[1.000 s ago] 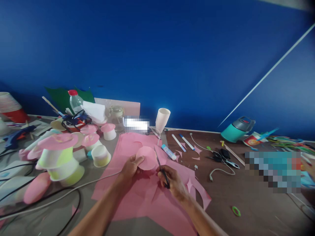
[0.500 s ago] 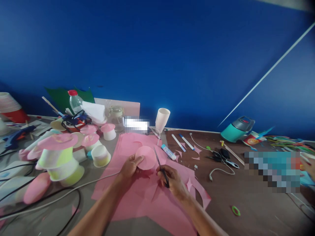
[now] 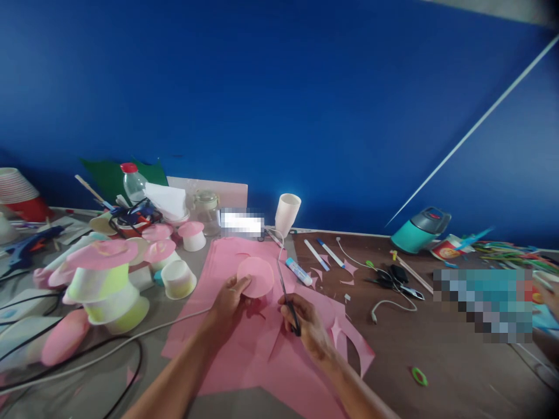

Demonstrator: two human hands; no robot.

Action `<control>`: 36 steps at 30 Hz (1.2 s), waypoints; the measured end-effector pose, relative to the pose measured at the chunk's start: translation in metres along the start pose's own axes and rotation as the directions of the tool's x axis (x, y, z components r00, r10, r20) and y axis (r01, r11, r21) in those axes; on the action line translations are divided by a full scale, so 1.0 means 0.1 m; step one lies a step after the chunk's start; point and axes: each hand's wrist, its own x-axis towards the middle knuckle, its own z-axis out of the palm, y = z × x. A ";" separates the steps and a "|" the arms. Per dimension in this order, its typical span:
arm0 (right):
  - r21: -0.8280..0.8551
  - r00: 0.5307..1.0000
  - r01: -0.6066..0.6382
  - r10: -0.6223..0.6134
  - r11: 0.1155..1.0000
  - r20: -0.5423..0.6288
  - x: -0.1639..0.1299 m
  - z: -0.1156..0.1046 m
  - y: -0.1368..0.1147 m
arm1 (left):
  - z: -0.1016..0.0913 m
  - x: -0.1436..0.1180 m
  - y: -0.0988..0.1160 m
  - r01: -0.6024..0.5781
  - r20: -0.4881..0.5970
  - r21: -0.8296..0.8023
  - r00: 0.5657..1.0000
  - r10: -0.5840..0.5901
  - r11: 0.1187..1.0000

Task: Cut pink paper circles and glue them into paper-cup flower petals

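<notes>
Between thumb and fingers, my left hand (image 3: 231, 297) pinches a round pink paper disc (image 3: 257, 278) by its left edge. My right hand (image 3: 305, 323) is closed around the black handles of a pair of scissors (image 3: 283, 285), whose blades point up and away, just right of the disc and apart from it. Beneath both hands lie large pink paper sheets (image 3: 236, 361). A glue stick (image 3: 299, 272) rests on the sheets' right edge, beyond the scissors.
Pink-topped paper cups (image 3: 192, 235) and a stacked yellow-white cup piece (image 3: 105, 285) crowd the left. At the back stands a white cup (image 3: 287, 212). Markers (image 3: 317, 254), paper scraps (image 3: 336, 331), a cable and a teal container (image 3: 419, 231) lie rightward. Another person's hand (image 3: 548, 297) shows far right.
My left hand has shifted the paper disc slightly left and up, away from the scissors. The right hand still grips the scissors in nearly the same place.
</notes>
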 end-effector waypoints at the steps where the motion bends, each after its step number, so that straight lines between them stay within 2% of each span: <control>1: -0.003 1.000 0.000 0.000 1.000 0.001 0.00 0.01 0.00 | 0.01 -0.01 0.00 -0.001 0.018 -0.015 1.000 0.001 1.000; 4: -0.006 1.000 0.002 -0.002 1.000 0.007 -0.01 0.03 -0.01 | 0.03 -0.01 -0.02 0.009 0.071 -0.082 0.998 -0.003 0.997; 9: 0.007 1.000 0.019 -0.019 1.000 0.023 0.00 0.04 0.01 | 0.04 0.02 -0.06 0.006 0.059 -0.136 0.998 0.003 0.991; 14: 0.024 0.996 0.083 -0.082 0.996 -0.026 0.03 0.03 0.10 | 0.05 0.02 -0.08 -0.009 0.116 -0.132 0.993 0.024 0.991; 17: 0.014 0.995 0.094 -0.093 0.996 -0.039 0.06 0.03 0.16 | 0.05 0.03 -0.09 -0.017 0.113 -0.129 0.993 0.032 0.991; 29: 0.015 1.000 0.026 -0.027 1.000 0.004 0.03 0.06 0.11 | 0.01 0.10 -0.15 -0.010 0.047 -0.148 0.999 0.017 0.989; 36: 0.006 1.000 0.013 -0.013 1.000 0.010 0.01 0.06 0.06 | 0.02 0.11 -0.16 -0.020 0.102 -0.131 0.994 0.033 0.991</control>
